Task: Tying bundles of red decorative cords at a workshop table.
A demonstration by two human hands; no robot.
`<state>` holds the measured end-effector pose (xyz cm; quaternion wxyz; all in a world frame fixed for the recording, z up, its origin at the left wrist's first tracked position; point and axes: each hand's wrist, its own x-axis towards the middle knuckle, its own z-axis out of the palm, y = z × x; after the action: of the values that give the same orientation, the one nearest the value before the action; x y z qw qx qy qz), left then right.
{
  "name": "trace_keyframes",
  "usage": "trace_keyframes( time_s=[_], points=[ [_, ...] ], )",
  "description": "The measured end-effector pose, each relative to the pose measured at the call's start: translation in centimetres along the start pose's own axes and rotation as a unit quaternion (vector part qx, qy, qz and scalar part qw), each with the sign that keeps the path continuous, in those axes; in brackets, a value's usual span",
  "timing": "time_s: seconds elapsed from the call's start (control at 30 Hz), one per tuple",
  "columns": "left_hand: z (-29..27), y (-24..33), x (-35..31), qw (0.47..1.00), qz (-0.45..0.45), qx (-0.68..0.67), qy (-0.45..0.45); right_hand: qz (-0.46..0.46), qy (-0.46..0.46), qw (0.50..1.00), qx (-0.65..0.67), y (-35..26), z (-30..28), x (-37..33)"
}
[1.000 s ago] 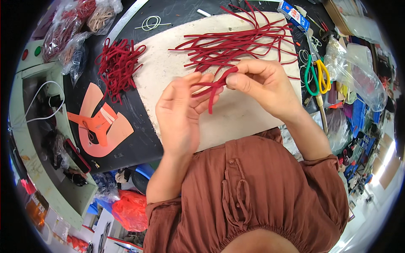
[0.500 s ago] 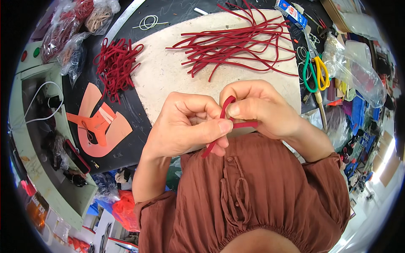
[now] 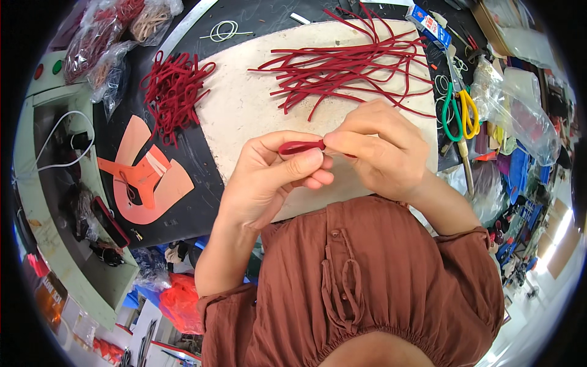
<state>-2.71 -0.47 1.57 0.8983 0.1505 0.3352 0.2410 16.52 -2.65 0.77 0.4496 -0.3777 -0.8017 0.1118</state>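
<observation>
Between my hands is a dark red cord (image 3: 299, 147), bent into a small loop. My left hand (image 3: 269, 171) pinches the loop between thumb and index finger. With its fingertips, my right hand (image 3: 382, 144) grips the cord where its two sides come together; the ends are mostly hidden behind these fingers. Beyond my hands, a bundle of loose red cords (image 3: 342, 70) lies spread over a pale board (image 3: 235, 104). At the board's left edge sits a heap of looped red cords (image 3: 174, 98).
Orange and pale pink cut pieces (image 3: 147, 177) lie on the black tabletop (image 3: 205, 159) at left. Scissors with green and yellow handles (image 3: 460, 113) rest at right, near a blue box (image 3: 428, 25) and clear plastic bags (image 3: 520, 104). A pale green machine body (image 3: 46, 92) borders the left side.
The cord, crossed with both ends sticking out before, is now drawn into a narrow flat loop. My right hand has moved slightly up and turned, its fingers closing over the joined part.
</observation>
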Motion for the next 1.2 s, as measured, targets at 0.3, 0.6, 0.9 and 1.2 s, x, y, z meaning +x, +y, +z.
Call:
trace_keyframes(
  time_s=[0.3,0.6,0.9,1.2],
  points=[
    [0.3,-0.6,-0.1,0.973,0.152,0.135,0.114,0.539,-0.032,0.702,0.465,-0.9,-0.2,0.9],
    [0.1,-0.9,-0.4,0.98,0.129,0.074,0.129,0.534,-0.005,0.731,0.425,-0.6,0.0,0.1],
    [0.2,-1.4,-0.4,0.971,0.146,0.159,0.106,0.546,-0.011,0.703,0.457,-1.1,0.6,-0.1],
    [-7.1,4.6,-1.4,0.648,0.446,0.472,0.398,0.187,-0.085,0.966,-0.16,5.5,-0.2,-1.4]
  ],
)
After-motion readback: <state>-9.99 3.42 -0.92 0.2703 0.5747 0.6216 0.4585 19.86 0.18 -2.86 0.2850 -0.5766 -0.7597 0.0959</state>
